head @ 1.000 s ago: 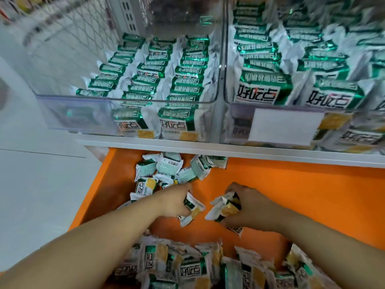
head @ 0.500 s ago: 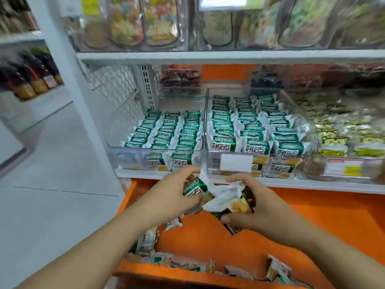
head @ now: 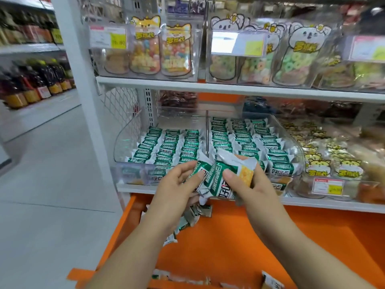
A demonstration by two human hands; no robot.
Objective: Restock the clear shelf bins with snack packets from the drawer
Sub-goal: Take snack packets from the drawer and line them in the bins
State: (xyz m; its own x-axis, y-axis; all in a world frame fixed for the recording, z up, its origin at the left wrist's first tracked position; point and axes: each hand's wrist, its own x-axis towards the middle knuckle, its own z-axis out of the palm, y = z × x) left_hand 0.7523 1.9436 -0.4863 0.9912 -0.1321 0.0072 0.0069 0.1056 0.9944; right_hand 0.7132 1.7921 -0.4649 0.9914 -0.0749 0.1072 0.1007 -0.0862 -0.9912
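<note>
Filling most of the view, a white shelf (head: 229, 87) carries clear tubs (head: 100, 65) of bagged sweets on its upper board and more bins on the board below. Under it an orange drawer (head: 229, 247) stands pulled out, with loose packets (head: 187, 220) in green and white heaped at its back left corner and a few more along its near edge.

On the lower board two clear bins sit side by side. The left bin (head: 125, 147) holds three neat rows of the same packets, set toward its right side. The right bin (head: 295, 147) is filled nearly across.

Both hands are raised above the drawer, just in front of the place where the two bins meet. The left hand (head: 177, 184) has thumb and fingers curled round a bunch of packets (head: 203, 172). The right hand (head: 250, 184) clamps a second bunch (head: 231, 174) (its top packet shows a yellow cracker picture), and the two bunches touch between the thumbs.
</note>
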